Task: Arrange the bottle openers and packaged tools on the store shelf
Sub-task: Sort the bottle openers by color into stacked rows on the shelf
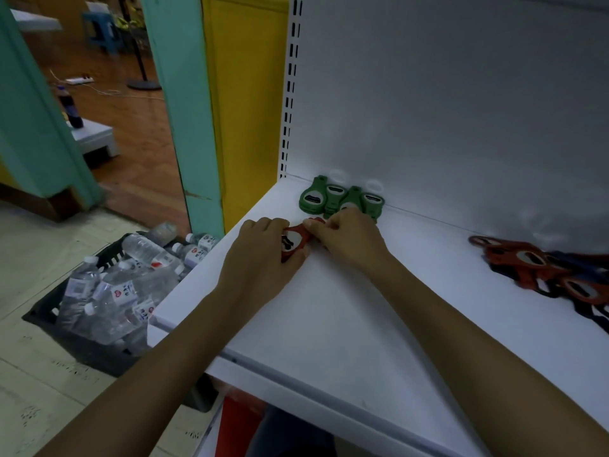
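Just in front of the green openers (339, 199) a red opener (294, 243) lay on the shelf (329, 311); the left hand (263, 258) curled its fingers round the body, the right hand (351, 240) pinched the neck, probably squaring it into a row.

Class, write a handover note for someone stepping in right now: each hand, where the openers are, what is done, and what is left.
Left hand: grips a red opener lying on the shelf.
Right hand: pinches the same red opener at its far end; I cannot tell if a second one is under the fingers.
Green openers: grouped at the back wall, near the left corner.
Pile of red and dark openers: loose at the shelf's right.
Done: the green group looks placed.
Left: set the red opener in front of the green ones, then sort the pile. No packaged tools are in view.
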Action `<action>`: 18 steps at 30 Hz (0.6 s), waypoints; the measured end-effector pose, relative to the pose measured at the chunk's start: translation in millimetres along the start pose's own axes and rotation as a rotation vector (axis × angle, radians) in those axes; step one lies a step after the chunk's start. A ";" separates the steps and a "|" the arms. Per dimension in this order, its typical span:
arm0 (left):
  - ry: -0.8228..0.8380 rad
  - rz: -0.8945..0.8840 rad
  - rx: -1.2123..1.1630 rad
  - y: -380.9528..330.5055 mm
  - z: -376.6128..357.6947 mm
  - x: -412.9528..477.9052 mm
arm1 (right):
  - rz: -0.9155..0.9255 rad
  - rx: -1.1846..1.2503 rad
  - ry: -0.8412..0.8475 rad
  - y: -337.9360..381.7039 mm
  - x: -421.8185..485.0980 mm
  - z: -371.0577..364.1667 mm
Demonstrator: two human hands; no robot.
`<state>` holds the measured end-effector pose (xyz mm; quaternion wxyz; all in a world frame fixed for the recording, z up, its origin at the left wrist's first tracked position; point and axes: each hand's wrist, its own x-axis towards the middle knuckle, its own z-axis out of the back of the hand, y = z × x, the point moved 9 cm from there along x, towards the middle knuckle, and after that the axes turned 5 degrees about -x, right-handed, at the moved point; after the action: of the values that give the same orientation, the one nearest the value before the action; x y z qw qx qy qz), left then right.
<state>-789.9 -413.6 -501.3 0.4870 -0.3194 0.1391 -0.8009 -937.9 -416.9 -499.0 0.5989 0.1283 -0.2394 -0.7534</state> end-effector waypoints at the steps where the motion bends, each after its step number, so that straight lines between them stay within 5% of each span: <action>1: -0.004 0.002 0.004 0.2 0.3 -0.4 | 0.014 -0.004 -0.020 -1.2 -3.7 0.6; 7: -0.030 0.014 0.013 -3.4 3.2 1.1 | 0.216 -0.309 -0.045 14.1 -20.0 -0.4; 18: -0.085 0.078 -0.011 7.6 9.0 6.4 | 0.355 -0.377 -0.057 30.5 -1.1 -15.0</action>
<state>-780.9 -422.1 -496.2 0.5217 -0.3499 0.1350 -0.7663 -904.8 -424.1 -496.3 0.7280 -0.0511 -0.1302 -0.6711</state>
